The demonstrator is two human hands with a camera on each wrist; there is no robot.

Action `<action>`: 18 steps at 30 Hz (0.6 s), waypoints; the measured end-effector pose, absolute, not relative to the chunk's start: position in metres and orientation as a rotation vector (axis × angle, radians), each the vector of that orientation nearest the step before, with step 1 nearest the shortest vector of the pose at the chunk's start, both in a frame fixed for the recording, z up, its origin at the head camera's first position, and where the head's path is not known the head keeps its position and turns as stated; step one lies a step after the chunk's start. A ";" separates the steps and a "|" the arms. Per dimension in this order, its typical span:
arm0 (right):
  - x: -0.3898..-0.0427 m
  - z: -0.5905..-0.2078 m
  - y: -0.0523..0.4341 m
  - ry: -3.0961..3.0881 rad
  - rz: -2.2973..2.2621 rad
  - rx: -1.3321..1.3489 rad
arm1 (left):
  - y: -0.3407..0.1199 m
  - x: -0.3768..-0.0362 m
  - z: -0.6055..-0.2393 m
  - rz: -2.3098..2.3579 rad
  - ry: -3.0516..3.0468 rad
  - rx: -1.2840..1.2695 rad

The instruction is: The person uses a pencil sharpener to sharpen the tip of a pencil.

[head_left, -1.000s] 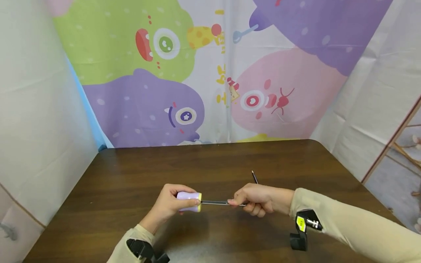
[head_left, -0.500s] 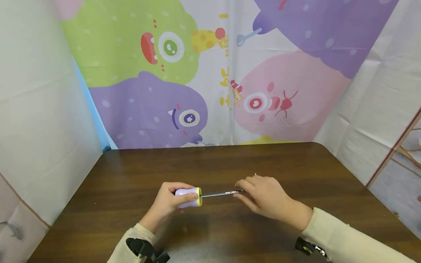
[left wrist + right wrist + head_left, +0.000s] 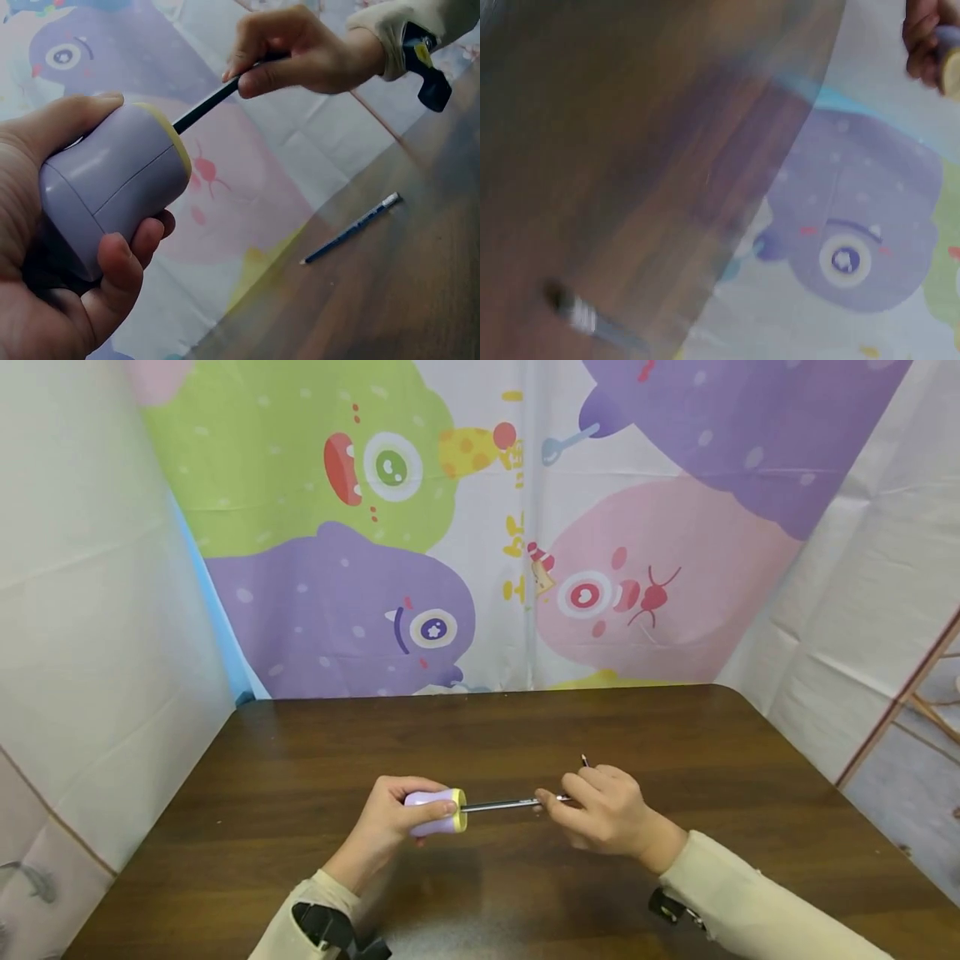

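Observation:
My left hand (image 3: 378, 822) grips a lilac pencil sharpener (image 3: 120, 184) with a yellow rim, thumb along its upper side and fingers curled beneath. One end of a dark pencil (image 3: 501, 805) sits in the sharpener's yellow face; that end is hidden inside. On the right, my right hand (image 3: 606, 810) pinches the pencil near its other end between thumb and fingers. Both hands hold these things above the table. The right wrist view does not show the right hand's grip; the left hand (image 3: 921, 37) and sharpener (image 3: 949, 64) appear at its upper right corner.
A second pencil (image 3: 351, 229), with a metal ferrule at one end, lies on the brown wooden table (image 3: 337, 743) beyond my right hand, which mostly covers it in the head view. A cartoon-printed cloth (image 3: 495, 527) hangs behind the table, with pale cloths at both sides.
My right hand has turned about the pencil, from back of the wrist raised to a rolled-over grip, then curled its fingers again. The left hand with the sharpener has barely moved.

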State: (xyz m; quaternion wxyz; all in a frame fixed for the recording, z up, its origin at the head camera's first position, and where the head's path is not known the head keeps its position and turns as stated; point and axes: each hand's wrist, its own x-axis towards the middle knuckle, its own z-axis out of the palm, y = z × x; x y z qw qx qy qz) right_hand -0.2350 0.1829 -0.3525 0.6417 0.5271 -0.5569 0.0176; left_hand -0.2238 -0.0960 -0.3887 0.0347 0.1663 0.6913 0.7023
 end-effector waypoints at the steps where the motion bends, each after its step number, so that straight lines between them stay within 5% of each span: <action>1: -0.235 -0.355 0.181 -1.302 0.088 1.190 | -0.095 -0.225 -0.389 2.163 2.126 0.497; 9: -0.217 -0.373 0.177 -1.892 0.552 1.001 | -0.095 -0.225 -0.389 2.164 2.148 0.456; 18: -0.206 -0.342 0.181 -2.825 1.278 0.687 | -0.093 -0.225 -0.393 2.125 2.176 0.491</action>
